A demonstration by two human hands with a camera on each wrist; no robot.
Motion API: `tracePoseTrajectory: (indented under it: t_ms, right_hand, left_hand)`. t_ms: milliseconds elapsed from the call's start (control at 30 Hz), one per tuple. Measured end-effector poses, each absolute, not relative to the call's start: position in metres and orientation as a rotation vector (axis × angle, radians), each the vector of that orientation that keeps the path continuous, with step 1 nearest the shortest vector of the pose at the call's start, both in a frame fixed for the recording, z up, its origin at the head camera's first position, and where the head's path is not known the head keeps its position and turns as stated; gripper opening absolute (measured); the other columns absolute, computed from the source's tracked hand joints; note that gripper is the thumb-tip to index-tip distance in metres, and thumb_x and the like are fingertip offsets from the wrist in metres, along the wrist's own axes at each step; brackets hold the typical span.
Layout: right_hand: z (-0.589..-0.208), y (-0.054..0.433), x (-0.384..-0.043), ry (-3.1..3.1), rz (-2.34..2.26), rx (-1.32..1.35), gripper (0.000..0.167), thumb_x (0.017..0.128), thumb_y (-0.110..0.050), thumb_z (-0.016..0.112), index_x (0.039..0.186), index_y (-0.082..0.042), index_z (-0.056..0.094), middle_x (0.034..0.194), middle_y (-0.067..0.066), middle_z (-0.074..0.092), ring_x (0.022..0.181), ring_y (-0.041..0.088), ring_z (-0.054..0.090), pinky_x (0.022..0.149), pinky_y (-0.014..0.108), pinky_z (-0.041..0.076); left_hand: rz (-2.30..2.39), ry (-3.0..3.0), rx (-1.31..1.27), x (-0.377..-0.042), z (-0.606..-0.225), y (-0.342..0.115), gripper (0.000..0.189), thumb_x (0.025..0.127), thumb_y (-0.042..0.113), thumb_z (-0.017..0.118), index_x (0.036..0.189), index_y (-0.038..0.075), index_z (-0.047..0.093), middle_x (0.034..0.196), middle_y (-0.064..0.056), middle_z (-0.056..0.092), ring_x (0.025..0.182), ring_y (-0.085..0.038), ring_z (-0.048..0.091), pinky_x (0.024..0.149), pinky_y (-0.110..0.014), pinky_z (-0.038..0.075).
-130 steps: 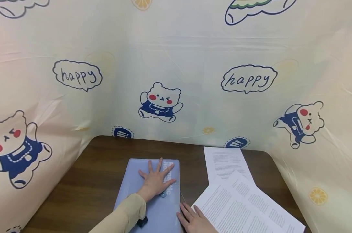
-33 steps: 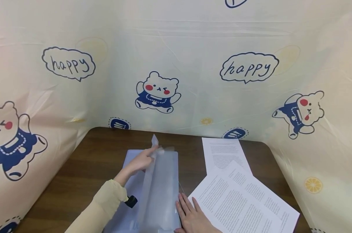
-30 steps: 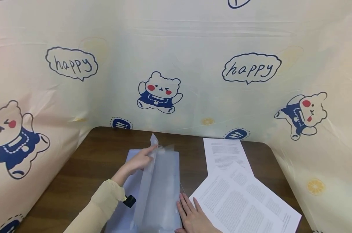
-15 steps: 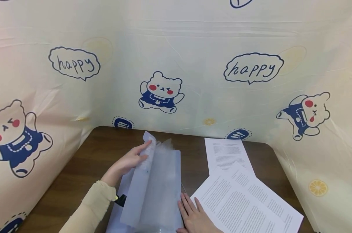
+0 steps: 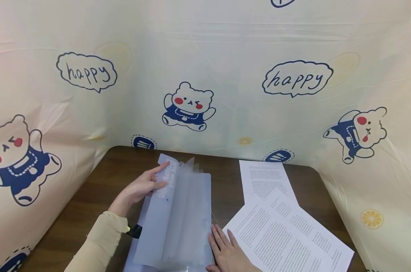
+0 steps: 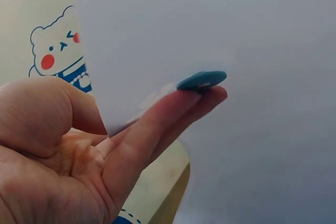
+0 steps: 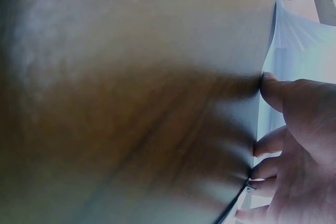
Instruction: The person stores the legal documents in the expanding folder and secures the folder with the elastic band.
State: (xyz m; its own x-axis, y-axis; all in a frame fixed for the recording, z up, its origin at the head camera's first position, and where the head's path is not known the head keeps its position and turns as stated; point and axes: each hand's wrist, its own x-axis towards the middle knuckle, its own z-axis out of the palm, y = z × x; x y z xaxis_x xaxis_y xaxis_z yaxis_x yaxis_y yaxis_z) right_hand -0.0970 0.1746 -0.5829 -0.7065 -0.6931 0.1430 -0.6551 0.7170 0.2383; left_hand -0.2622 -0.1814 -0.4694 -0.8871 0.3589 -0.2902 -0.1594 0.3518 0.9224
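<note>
On the left, my left hand (image 5: 141, 188) gripped the tilted blue cover (image 5: 158, 215) of the display folder (image 5: 208, 198)! That lay near the table's (image 5: 100, 181) middle, clear sleeves (image 5: 188, 215) fanned loose; my right hand (image 5: 228, 251), fingers extended, touched its right edge, overlapping printed sheets (image 5: 277, 234) farther right.

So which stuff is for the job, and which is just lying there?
For the job:
blue folder
its cover, held in the left grip
clear sleeves inside
round button on the cover

Just there:
printed sheets beside the folder, though they may be wanted later
bear-patterned cloth, only the background
</note>
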Motion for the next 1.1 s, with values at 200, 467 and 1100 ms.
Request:
tracePoseTrajectory:
  t_ms: [200, 467, 1100]
  right_hand:
    - [-0.582, 0.175, -0.097, -2.715, -0.254, 1.072, 0.087, 0.101, -0.079, 0.054, 0.152, -0.009, 0.065, 0.163, 0.013, 0.06, 0.152, 0.027, 0.058, 0.109, 0.047, 0.057]
    - [-0.581, 0.175, -0.097, -2.772, -0.2, 1.064, 0.087, 0.103, -0.077, 0.052, 0.154, -0.008, 0.063, 0.166, 0.015, 0.057, 0.153, 0.029, 0.056, 0.111, 0.049, 0.057]
    - [-0.557, 0.204, -0.112, -2.689, 0.379, 1.1, 0.067, 0.102, -0.046, 0.075, 0.158, -0.013, 0.059, 0.164, 0.019, 0.057, 0.148, 0.04, 0.058, 0.111, 0.06, 0.056]
  left_hand:
    - [1.615, 2.139, 0.208, -0.264, -0.471, -0.189, 0.085, 0.108, 0.016, 0.068, 0.177, 0.025, 0.02, 0.105, -0.009, 0.05, 0.067, -0.014, 0.053, 0.067, -0.028, 0.051]
    - [1.819, 1.815, 0.317, -0.268, -0.485, -0.209, 0.085, 0.113, 0.011, 0.059, 0.179, 0.024, 0.006, 0.081, 0.01, 0.075, 0.082, -0.009, 0.078, 0.081, -0.029, 0.066]
    - [1.931, 1.755, 0.277, -0.266, -0.505, -0.203, 0.081, 0.111, 0.006, 0.061, 0.178, 0.023, 0.018, 0.059, 0.014, 0.049, 0.061, -0.002, 0.061, 0.066, -0.019, 0.057]
